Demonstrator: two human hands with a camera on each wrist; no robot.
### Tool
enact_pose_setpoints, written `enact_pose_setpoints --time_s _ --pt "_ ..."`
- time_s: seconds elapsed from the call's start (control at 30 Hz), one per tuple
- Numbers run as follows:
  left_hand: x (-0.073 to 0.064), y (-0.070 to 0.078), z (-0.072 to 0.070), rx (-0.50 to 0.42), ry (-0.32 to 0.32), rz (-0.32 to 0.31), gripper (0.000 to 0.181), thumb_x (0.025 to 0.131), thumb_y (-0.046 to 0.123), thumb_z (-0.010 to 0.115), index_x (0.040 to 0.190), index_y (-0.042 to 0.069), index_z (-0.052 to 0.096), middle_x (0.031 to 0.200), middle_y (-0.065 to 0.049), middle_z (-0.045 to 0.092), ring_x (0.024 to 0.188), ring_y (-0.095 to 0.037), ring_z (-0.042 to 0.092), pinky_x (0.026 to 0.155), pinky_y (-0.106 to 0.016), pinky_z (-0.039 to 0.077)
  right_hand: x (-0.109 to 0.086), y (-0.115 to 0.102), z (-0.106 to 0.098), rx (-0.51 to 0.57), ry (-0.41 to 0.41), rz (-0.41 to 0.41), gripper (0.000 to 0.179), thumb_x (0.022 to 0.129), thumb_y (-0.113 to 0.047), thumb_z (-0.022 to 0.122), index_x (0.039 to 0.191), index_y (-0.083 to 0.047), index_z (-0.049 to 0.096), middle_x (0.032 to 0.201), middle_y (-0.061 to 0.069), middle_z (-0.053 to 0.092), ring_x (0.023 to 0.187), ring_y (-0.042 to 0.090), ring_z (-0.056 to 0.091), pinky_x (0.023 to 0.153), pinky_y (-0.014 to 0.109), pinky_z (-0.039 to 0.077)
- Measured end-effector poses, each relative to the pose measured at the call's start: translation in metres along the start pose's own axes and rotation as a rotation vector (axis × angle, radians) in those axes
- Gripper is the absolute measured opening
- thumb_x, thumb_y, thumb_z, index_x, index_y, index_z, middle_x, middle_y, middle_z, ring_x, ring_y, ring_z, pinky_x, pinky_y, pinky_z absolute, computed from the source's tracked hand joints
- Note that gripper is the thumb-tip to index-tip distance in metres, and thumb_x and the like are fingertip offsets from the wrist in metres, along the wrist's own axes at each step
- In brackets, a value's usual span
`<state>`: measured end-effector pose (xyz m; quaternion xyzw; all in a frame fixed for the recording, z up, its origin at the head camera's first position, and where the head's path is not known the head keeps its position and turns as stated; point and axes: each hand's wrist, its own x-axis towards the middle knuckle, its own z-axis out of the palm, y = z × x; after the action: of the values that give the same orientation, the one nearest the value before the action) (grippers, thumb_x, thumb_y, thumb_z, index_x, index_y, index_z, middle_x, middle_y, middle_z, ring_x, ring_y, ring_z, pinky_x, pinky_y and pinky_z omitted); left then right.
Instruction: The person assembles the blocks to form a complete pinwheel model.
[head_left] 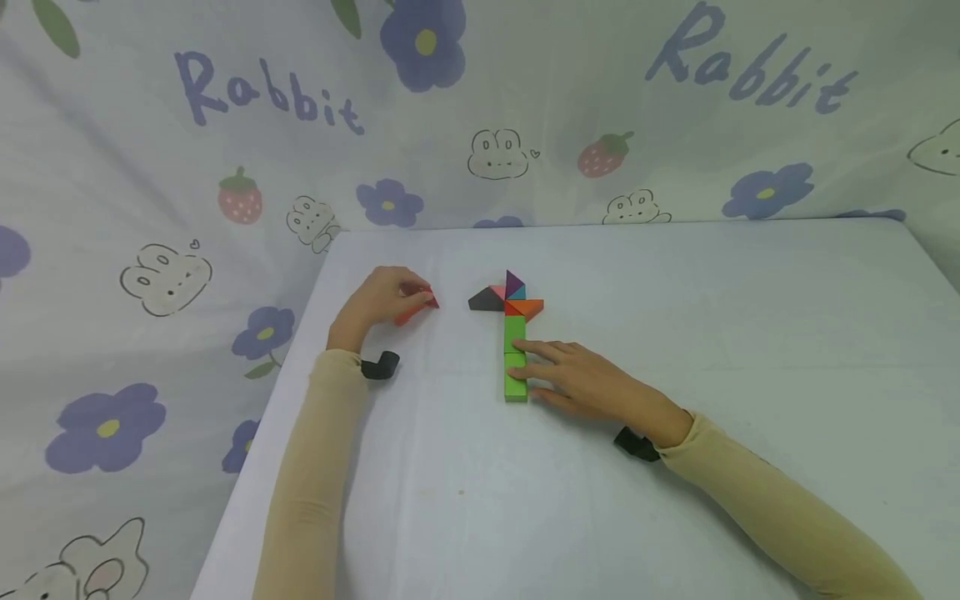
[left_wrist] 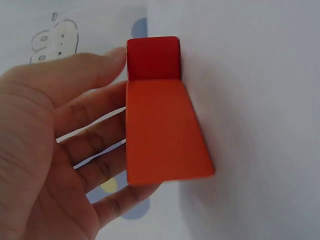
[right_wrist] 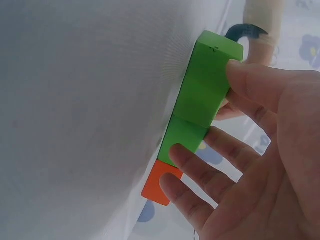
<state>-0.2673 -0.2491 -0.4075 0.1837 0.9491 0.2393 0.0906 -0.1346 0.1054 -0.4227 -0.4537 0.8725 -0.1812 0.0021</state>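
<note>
My left hand (head_left: 386,296) is at the table's left side, pinching a red-orange block (left_wrist: 157,130) between thumb and fingers. In the left wrist view the block shows a darker red end above a brighter orange face, with the fingers passing behind it. My right hand (head_left: 585,379) lies beside a row of two green blocks (head_left: 515,367), fingers spread and fingertips along their right side. In the right wrist view its thumb touches the near green block (right_wrist: 202,85). Beyond the green row sits a pinwheel of small blocks: purple (head_left: 512,281), blue, pink, red, orange (head_left: 531,308) and dark grey (head_left: 486,300).
A white cloth covers the table (head_left: 712,317). Its back edge meets a hanging curtain (head_left: 525,100) printed with rabbits, flowers and strawberries. Black straps with small mounts (head_left: 381,367) are on both wrists, below beige sleeves.
</note>
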Motion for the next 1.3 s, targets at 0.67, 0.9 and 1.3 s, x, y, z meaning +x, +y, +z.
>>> enact_pose_setpoints --time_s 0.67,0.9,1.3 --pt "0.002 0.037 0.003 0.120 -0.156 0.006 0.015 0.087 0.032 0.074 0.095 0.021 0.080 0.086 0.005 0.073 0.082 -0.018 0.055 0.076 -0.032 0.044 -0.003 0.001 0.002 0.008 -0.005 0.025 0.044 0.095 -0.028 0.065 0.138 -0.027 0.057 0.153 0.006 0.042 0.131 0.030 0.051 0.102 0.049 0.048" --pt "0.003 0.050 0.007 0.235 -0.140 0.013 0.025 0.087 0.035 0.074 0.096 0.012 0.079 0.084 0.000 0.073 0.080 -0.020 0.058 0.075 -0.034 0.048 -0.005 0.001 0.003 0.019 -0.008 0.036 0.044 0.095 -0.027 0.065 0.138 -0.027 0.057 0.153 0.006 0.042 0.132 0.030 0.050 0.103 0.049 0.047" --pt "-0.042 0.054 0.012 0.347 0.093 0.200 0.019 0.093 0.011 0.065 0.109 0.005 0.074 0.106 -0.009 0.070 0.101 -0.028 0.062 0.092 -0.041 0.052 -0.001 0.003 0.004 -0.005 -0.003 0.007 0.042 0.095 -0.027 0.064 0.137 -0.027 0.056 0.152 0.006 0.043 0.132 0.029 0.051 0.102 0.047 0.048"
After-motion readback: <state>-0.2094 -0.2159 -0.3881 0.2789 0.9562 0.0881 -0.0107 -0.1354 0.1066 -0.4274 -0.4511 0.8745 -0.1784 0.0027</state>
